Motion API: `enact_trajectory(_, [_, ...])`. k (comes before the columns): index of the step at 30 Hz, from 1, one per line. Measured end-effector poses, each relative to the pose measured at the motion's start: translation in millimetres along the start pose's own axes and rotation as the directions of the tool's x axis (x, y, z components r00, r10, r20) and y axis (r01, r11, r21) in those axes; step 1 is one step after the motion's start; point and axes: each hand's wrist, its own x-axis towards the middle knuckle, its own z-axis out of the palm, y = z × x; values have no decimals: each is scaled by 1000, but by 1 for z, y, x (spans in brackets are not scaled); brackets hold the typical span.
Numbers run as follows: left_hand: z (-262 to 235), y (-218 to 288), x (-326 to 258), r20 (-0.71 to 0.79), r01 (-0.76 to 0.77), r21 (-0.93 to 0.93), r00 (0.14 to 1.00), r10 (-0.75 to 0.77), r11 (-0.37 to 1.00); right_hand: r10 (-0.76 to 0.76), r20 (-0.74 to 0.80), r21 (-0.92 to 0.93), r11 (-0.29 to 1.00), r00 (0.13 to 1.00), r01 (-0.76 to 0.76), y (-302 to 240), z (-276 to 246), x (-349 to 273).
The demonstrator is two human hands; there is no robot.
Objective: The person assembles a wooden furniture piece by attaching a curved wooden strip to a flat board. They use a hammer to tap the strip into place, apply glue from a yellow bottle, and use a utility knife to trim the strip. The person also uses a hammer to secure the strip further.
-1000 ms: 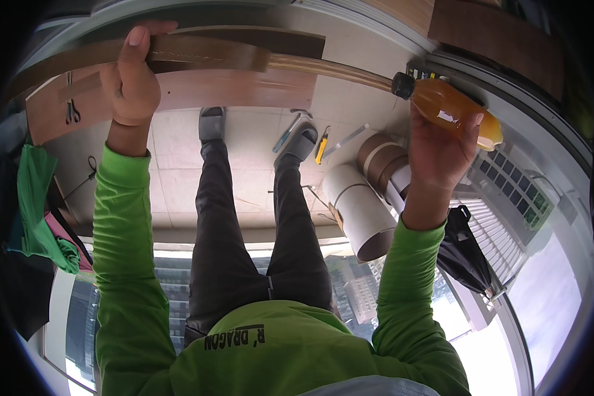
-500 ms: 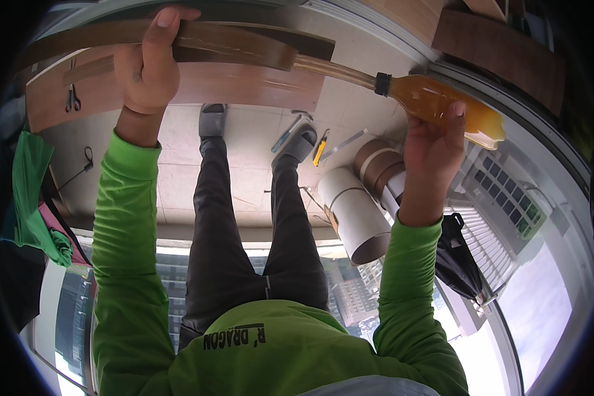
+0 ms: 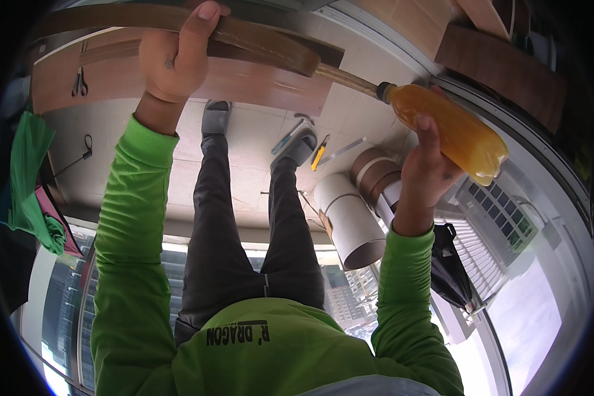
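Observation:
My left hand (image 3: 176,65) is closed around a long, bendy brown strip (image 3: 267,47), its thumb lying over the top edge. The strip stretches across the far side of the view, above a wood-coloured panel (image 3: 270,87). In my right hand (image 3: 430,168) is a clear plastic bottle (image 3: 474,135) of orange-yellow liquid, tilted with its black neck pointing left and its base toward the lower right. A thin, streaked brown length (image 3: 348,78) runs between the strip's end and the bottle's neck; whether it joins the bottle I cannot tell.
Scissors (image 3: 80,83) lie on the panel's left part. By my right foot are a hammer (image 3: 289,135), a yellow cutter knife (image 3: 320,153) and a metal ruler (image 3: 344,149). White (image 3: 350,221) and brown rolls (image 3: 375,168) stand to the right, near a black umbrella (image 3: 452,267). Green cloth (image 3: 30,168) hangs left.
My left hand and the strip have shifted right and slightly farther away. My right hand has come slightly lower and left, and the bottle's base has dipped toward me.

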Motion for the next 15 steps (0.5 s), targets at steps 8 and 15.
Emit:
enact_trajectory(8, [2,8,0,-10,-70,89,997,71,994,-142,138,-210,963,980,169,2,6,1])
enact_trajectory(15, [-2,8,-1,16,-76,134,997,75,988,-7,62,-72,997,998,12,-8,8,-9])
